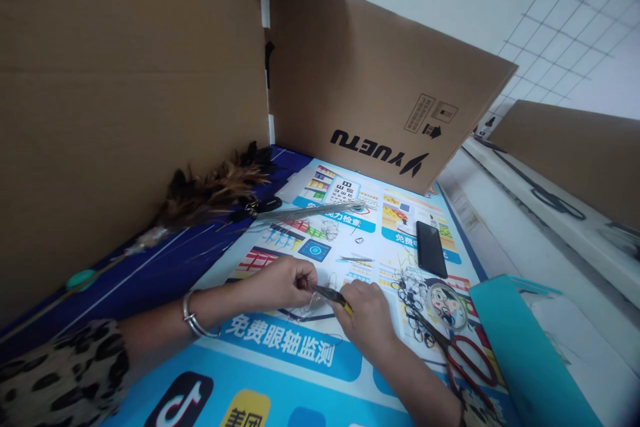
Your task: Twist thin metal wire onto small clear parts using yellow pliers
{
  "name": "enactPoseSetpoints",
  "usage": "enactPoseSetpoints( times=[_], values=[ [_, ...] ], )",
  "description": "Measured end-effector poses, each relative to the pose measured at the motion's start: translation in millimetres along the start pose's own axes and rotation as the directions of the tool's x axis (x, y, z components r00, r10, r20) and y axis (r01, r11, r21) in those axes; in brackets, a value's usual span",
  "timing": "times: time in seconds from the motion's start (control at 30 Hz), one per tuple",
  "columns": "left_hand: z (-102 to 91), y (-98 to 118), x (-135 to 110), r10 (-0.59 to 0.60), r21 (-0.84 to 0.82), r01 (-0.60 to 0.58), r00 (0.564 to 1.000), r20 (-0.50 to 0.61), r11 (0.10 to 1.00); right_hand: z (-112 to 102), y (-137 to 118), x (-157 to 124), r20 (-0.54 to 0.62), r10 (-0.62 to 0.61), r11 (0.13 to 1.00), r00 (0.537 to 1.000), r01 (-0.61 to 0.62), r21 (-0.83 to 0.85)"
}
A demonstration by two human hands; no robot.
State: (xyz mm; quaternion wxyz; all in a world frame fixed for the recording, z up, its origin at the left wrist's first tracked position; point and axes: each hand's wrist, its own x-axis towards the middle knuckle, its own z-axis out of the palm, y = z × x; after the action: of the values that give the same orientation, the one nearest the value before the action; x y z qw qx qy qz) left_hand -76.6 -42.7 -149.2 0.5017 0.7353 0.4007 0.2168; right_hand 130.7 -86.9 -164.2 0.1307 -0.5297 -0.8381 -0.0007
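My left hand (283, 283) is closed in a pinch at the middle of the printed sheet, on what looks like a thin wire (314, 300); most of it is hidden by the fingers. Pliers (330, 293) with yellow-and-black handles sit in my closed right hand (369, 317). Their dark jaws point left and meet the wire at my left fingertips. Right of my right hand lies a tangle of small black wire loops (413, 293), beside a clear round tape roll (447, 305). Red-handled scissors (473, 360) rest near my right forearm.
A bundle of straight silvery wires (315, 210) lies farther back. A black phone (431, 249) is at the right, near a teal box (530, 347). Tall cardboard panels (380, 80) stand behind and at the left. A feather duster (215, 193) leans along the left panel.
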Motion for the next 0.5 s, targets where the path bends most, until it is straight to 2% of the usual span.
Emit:
enactPoseSetpoints(
  times=[0.2, 0.5],
  values=[
    [-1.3, -4.4, 1.3, 0.013, 0.063, -0.011, 1.0, -0.025, 0.998, -0.2, 1.0, -0.7, -0.021, -0.014, 1.0, 1.0, 0.014, -0.009],
    [-3.5, -1.2, 2.9, 0.023, 0.009, -0.022, 0.997, -0.073, 1.0, -0.1, 4.0, 1.0, -0.014, 0.04, 0.993, 0.999, -0.038, 0.113]
  ],
)
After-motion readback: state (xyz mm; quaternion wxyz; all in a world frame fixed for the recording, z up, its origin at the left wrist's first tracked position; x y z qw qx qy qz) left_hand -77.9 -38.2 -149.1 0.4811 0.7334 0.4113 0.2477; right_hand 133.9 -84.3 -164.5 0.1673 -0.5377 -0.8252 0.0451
